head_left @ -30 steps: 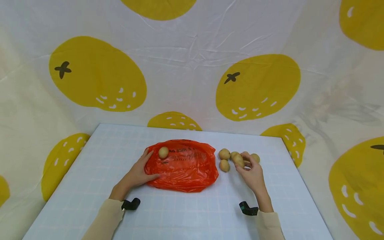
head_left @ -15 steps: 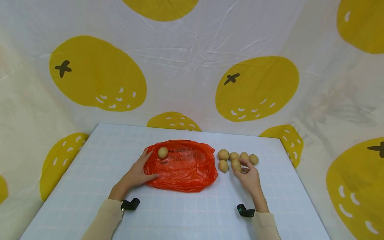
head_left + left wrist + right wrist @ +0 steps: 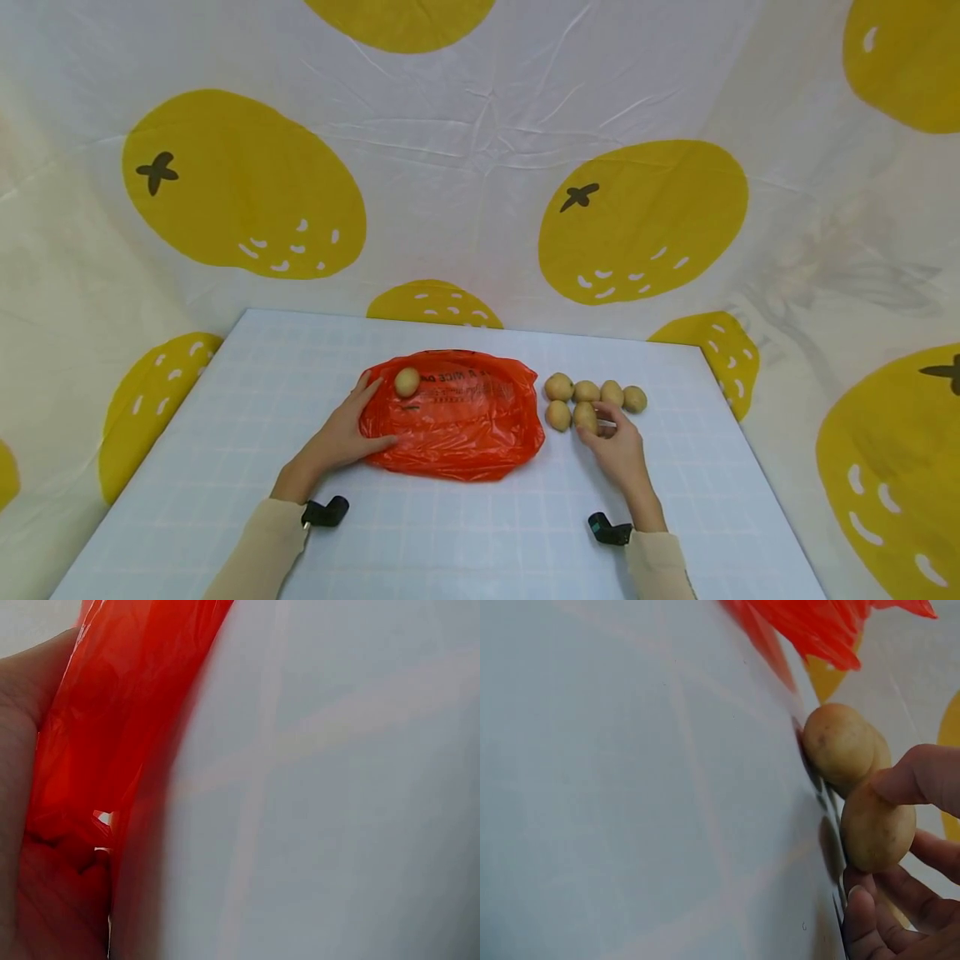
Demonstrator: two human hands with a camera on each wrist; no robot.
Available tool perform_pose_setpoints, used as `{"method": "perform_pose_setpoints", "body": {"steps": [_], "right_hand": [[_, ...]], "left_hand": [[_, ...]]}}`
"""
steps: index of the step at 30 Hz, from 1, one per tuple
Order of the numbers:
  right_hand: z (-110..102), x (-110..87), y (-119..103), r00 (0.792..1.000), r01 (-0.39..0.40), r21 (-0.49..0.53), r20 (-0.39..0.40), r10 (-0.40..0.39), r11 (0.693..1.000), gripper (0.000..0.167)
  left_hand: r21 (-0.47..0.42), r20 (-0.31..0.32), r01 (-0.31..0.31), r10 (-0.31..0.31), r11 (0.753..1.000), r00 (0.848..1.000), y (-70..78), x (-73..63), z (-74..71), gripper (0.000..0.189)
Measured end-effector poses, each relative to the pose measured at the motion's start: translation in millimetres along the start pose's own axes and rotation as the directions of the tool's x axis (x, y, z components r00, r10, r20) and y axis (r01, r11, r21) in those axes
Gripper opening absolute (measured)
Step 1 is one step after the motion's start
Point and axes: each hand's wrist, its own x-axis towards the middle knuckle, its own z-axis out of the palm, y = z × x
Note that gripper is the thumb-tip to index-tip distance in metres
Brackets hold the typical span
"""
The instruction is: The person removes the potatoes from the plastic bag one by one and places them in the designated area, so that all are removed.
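A red plastic bag (image 3: pixel 457 425) is spread on the table, its dark lettering reading in mirror image. On the red plastic, toward its upper left, sits one small potato (image 3: pixel 407 382). My left hand (image 3: pixel 347 429) rests along the bag's left edge, thumb and fingers spread wide; the left wrist view has part of the hand showing through the red film (image 3: pixel 112 735). To the right of the bag, my right hand (image 3: pixel 617 446) holds a potato (image 3: pixel 877 825) between thumb and fingers. That potato stands low over the table, beside another potato (image 3: pixel 838 742) in the front row.
Behind the held potato, a row of several potatoes (image 3: pixel 587 392) stretches to the right. The table (image 3: pixel 480 533) has a pale checked cover. A white cloth with printed yellow fruit (image 3: pixel 645 221) hangs behind it and at both sides.
My right hand has moved left and toward me with the potato, away from the back row to the front potato's right side. My left hand, the bag and the potato on it have stayed put.
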Motion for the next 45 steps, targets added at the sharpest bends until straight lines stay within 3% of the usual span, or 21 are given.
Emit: {"method": "perform_pose_setpoints", "body": {"steps": [12,35,45], "right_hand": [[-0.9,4.1,-3.4,0.995,-0.092,-0.067,-0.052,0.089,0.994,0.046],[-3.6,1.2,-8.9,0.996,-0.050,-0.119,0.068,0.059,0.992,0.053],[-15.0,0.3,-20.1,0.989,-0.097,-0.145,0.100,0.112,0.985,0.061]], "left_hand": [[0.020,-0.010,-0.006,0.007,1.000,1.000,1.9,1.1,-0.8,0.110],[0.012,-0.007,0.005,-0.005,1.000,1.000,-0.2,1.1,-0.5,0.110],[0.005,0.008,0.018,-0.019,1.000,1.000,-0.4,1.3,-0.6,0.110]]}}
